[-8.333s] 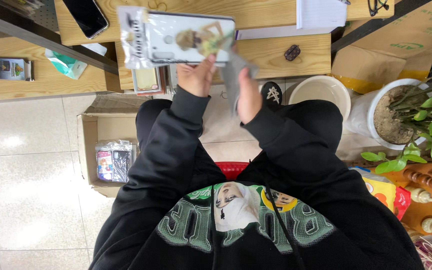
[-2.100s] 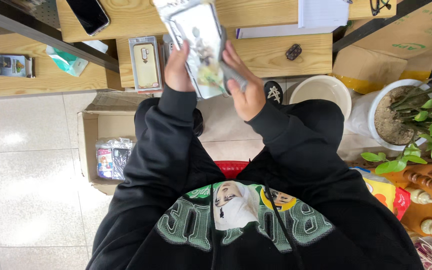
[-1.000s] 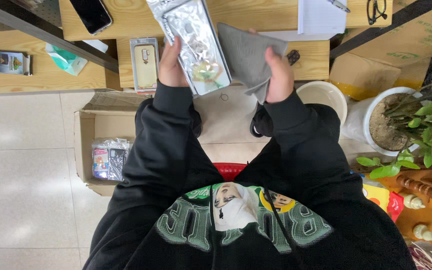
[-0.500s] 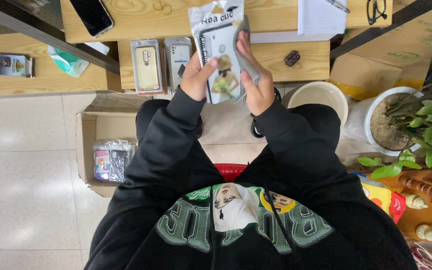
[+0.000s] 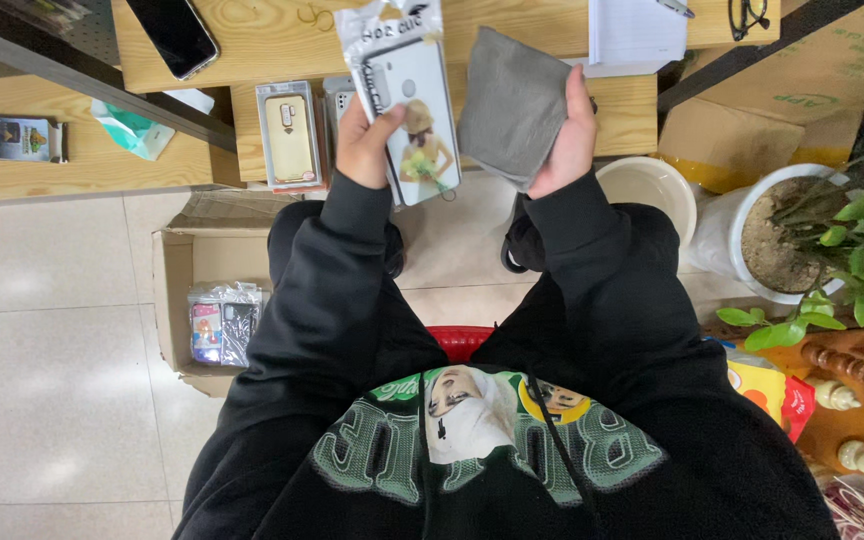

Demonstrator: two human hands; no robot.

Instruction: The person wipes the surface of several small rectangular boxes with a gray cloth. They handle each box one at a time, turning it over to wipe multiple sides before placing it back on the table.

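Note:
My left hand (image 5: 364,142) grips a packaged phone case (image 5: 407,100) in a clear plastic sleeve, held upright over the edge of a wooden bench (image 5: 252,40). The case shows a picture of a figure in a hat. My right hand (image 5: 570,135) holds a folded grey cloth (image 5: 510,100) just to the right of the case, a small gap between them. Two more packaged phone cases lie on the bench's lower shelf, a gold one (image 5: 290,135) and a pale one (image 5: 337,100) partly behind my left hand.
A black phone (image 5: 172,35) lies on the bench top. A cardboard box (image 5: 177,300) with wrapped cases sits on the floor at left. A white bucket (image 5: 647,190), a potted plant (image 5: 812,230), a notepad (image 5: 637,35) and glasses (image 5: 752,15) are at right.
My hands have come apart: the grey cloth, half a second ago against the case, is now held clear to its right. The case stays upright in my left hand.

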